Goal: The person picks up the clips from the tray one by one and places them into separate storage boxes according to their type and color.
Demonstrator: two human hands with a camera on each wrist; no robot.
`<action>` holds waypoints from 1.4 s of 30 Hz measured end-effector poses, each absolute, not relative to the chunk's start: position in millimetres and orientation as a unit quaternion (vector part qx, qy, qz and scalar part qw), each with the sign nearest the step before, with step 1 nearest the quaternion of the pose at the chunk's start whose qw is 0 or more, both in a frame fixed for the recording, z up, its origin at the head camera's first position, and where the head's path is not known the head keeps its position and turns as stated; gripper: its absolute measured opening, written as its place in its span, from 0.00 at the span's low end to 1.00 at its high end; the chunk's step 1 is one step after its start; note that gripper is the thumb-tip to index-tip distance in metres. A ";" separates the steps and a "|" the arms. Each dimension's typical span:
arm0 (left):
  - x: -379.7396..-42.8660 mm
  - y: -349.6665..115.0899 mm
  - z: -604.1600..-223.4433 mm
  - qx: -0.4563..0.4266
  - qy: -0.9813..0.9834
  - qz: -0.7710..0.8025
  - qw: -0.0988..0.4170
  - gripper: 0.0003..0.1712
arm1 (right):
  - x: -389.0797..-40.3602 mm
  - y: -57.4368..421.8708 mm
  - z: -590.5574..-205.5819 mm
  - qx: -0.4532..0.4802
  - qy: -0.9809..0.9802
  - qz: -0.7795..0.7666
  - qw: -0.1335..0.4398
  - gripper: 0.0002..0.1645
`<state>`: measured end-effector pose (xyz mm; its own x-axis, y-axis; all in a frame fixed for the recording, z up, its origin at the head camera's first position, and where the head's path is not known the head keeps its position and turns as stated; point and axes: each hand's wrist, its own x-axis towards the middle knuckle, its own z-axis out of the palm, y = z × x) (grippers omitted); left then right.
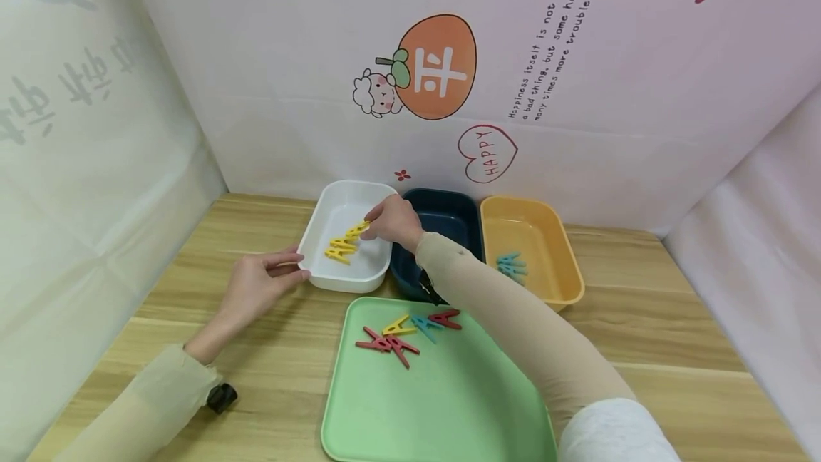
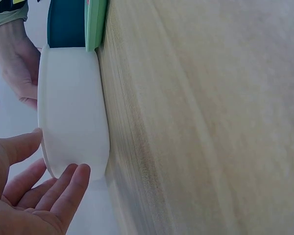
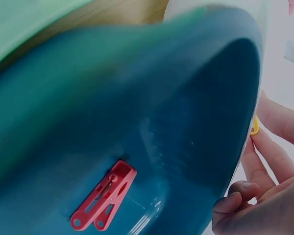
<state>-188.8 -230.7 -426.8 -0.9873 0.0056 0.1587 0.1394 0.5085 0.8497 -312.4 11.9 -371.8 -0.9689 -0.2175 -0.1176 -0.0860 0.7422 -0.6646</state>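
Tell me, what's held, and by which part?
The right grip pinches a yellow clip by one end; which is unclear. The left grip touches the white tray.

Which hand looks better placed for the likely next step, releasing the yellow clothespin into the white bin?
Probably the right hand: it appears to pinch the yellow clothespin over the white bin, beside other yellow clothespins. The left hand touches the bin's edge, apart from the clothespins.

Bright, even light fills the head view, with soft shadows. In the left wrist view the bench looks hazy at right. In the right wrist view the blue tray blurs at left and gleams white at bottom centre; the red clothespin is sharp.
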 end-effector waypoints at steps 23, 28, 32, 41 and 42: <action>-187.0 -229.3 -426.2 -0.053 -0.862 -0.499 0.071 0.22 | -287.1 43.6 -342.7 -0.146 0.915 -0.366 0.087 0.14; -186.0 -229.7 -426.1 -0.055 -0.860 -0.501 0.076 0.22 | -273.5 56.9 -335.5 -0.161 0.910 -0.373 0.080 0.13; -185.9 -229.8 -425.9 -0.055 -0.860 -0.502 0.076 0.22 | -259.6 70.9 -330.3 -0.175 0.907 -0.375 0.071 0.13; -185.7 -229.2 -426.9 -0.053 -0.858 -0.506 0.076 0.24 | -233.5 100.9 -324.5 -0.177 0.909 -0.372 0.060 0.14; -185.7 -229.4 -427.3 -0.052 -0.858 -0.505 0.075 0.24 | -231.4 103.6 -324.9 -0.176 0.910 -0.370 0.059 0.14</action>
<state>-185.7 -229.4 -427.3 -0.9834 0.0129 0.1810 0.1645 0.4842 0.8593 -231.4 103.6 -324.9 -0.9311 -0.3640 0.0231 -0.2771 0.6648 -0.6937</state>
